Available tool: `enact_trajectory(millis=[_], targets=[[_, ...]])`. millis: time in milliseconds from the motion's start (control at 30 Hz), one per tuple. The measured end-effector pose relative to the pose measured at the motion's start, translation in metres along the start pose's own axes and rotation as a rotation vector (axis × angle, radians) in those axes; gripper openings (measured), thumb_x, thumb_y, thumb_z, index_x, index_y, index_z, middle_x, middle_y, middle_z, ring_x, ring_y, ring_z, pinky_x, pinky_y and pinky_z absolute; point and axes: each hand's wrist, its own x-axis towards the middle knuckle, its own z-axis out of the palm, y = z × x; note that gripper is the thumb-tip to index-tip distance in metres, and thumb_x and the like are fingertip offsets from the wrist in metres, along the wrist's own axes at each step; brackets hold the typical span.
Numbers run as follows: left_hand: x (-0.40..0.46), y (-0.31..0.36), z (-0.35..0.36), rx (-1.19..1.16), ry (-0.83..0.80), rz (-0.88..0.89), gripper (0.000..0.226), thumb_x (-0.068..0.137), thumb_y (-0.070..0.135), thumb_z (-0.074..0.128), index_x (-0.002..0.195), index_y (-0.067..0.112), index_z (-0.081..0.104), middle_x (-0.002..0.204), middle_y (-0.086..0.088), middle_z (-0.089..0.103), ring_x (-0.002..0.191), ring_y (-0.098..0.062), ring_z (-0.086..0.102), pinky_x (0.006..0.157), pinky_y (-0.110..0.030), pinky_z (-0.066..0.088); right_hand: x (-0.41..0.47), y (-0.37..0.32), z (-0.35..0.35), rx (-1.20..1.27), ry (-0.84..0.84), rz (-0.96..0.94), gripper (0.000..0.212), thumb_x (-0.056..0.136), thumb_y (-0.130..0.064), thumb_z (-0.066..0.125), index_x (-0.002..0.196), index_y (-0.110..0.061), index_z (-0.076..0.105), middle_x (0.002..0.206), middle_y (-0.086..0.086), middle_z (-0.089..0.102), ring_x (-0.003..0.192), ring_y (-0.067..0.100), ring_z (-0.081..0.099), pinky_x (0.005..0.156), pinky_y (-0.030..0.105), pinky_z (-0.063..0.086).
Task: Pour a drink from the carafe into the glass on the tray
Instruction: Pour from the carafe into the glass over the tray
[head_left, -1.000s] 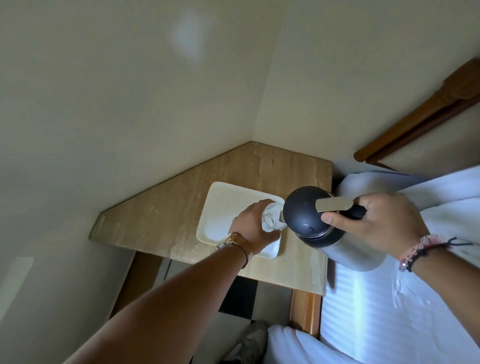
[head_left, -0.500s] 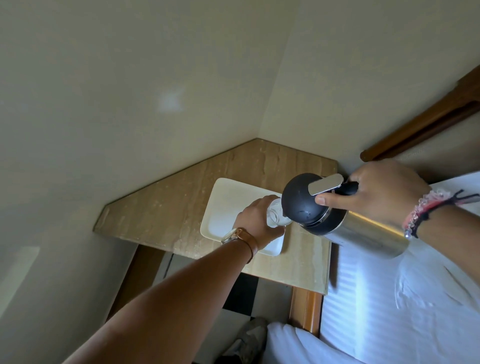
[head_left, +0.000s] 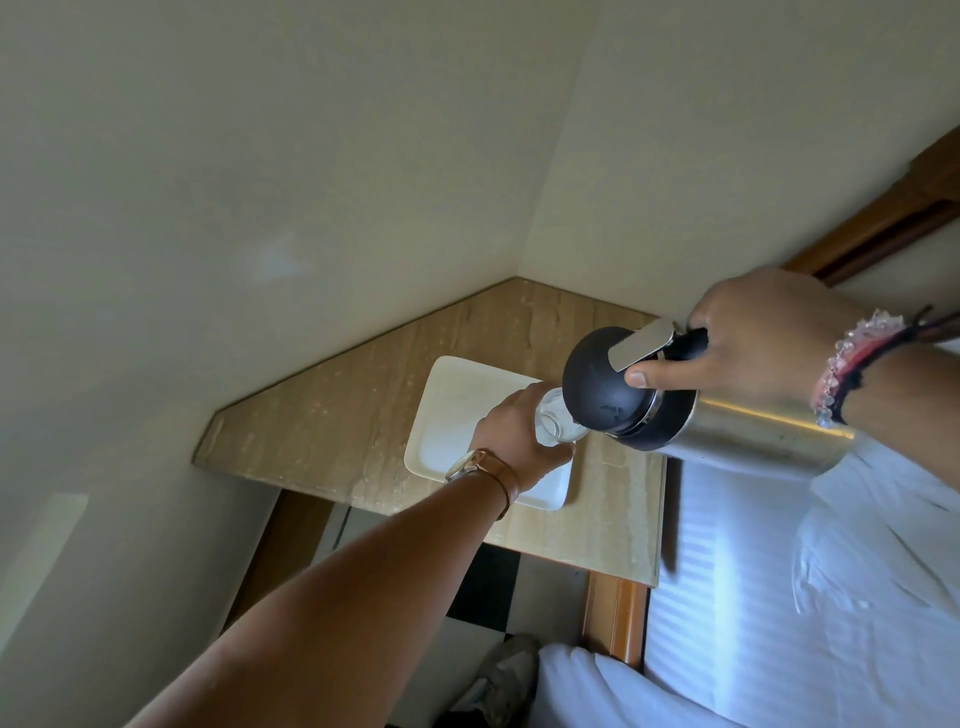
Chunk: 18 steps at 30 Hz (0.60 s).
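Note:
A clear glass (head_left: 556, 420) stands at the right end of a white rectangular tray (head_left: 451, 415) on a corner table. My left hand (head_left: 511, 434) is wrapped around the glass from the left. My right hand (head_left: 748, 340) grips the black handle of a steel carafe (head_left: 717, 431) with a black domed lid (head_left: 605, 387), my thumb resting on the lid below the metal lever. The carafe lies tipped almost level, its lid end right over the glass rim. I cannot tell whether liquid flows.
The stone-topped table (head_left: 332, 415) fits into a wall corner. A bed with white linen (head_left: 810, 582) lies to the right, under a wooden headboard (head_left: 883, 218). Below the table are a checkered floor (head_left: 488, 577) and a shoe (head_left: 506, 670).
My right hand has risen and tipped the carafe further, from a slant to nearly level, bringing its lid end over the glass. My left hand has stayed on the glass.

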Motion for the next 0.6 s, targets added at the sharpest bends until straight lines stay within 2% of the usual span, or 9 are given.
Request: enact_trajectory(millis=[67,167,267,467,600], targets=[[-0.001,0.001,-0.001,-0.006,0.004,-0.002,0.064,0.066,0.049,0.078,0.12,0.048,0.042,0.111,0.014,0.068,0.094,-0.016,0.063,0.076,-0.03,0.044,0.0,-0.002,-0.005,-0.005,-0.002,-0.008,0.103,0.049,-0.107,0.033,0.058,-0.011,0.069,0.048,0.001,0.064,0.054,0.022,0.064,0.058,0.031,0.056],[0.0,0.002,-0.003,-0.014,-0.001,-0.009,0.064,0.067,0.051,0.077,0.12,0.048,0.042,0.111,0.013,0.068,0.094,-0.017,0.062,0.078,-0.031,0.046,0.002,-0.007,-0.014,-0.029,-0.014,-0.009,0.102,0.05,-0.108,0.038,0.054,-0.009,0.064,0.044,0.001,0.059,0.049,0.022,0.061,0.048,0.027,0.043],[-0.001,0.002,-0.004,-0.011,0.003,-0.008,0.061,0.067,0.051,0.077,0.119,0.046,0.046,0.111,0.013,0.068,0.094,-0.017,0.062,0.078,-0.032,0.047,0.004,-0.01,-0.022,-0.055,-0.034,-0.01,0.096,0.055,-0.104,0.045,0.053,-0.01,0.062,0.041,0.0,0.052,0.045,0.021,0.055,0.047,0.026,0.033],[-0.004,0.002,-0.007,-0.015,-0.006,-0.004,0.063,0.067,0.051,0.078,0.122,0.043,0.048,0.112,0.012,0.067,0.096,-0.017,0.061,0.081,-0.034,0.049,0.005,-0.014,-0.029,-0.1,-0.047,-0.02,0.097,0.056,-0.103,0.043,0.057,-0.009,0.067,0.045,0.001,0.056,0.049,0.022,0.056,0.048,0.027,0.037],[-0.005,0.003,-0.008,-0.011,-0.004,-0.003,0.063,0.067,0.05,0.079,0.122,0.042,0.05,0.111,0.013,0.067,0.096,-0.016,0.061,0.082,-0.034,0.05,0.005,-0.014,-0.033,-0.109,-0.031,-0.026,0.096,0.053,-0.105,0.041,0.05,-0.011,0.057,0.041,0.001,0.051,0.044,0.021,0.051,0.048,0.027,0.034]])
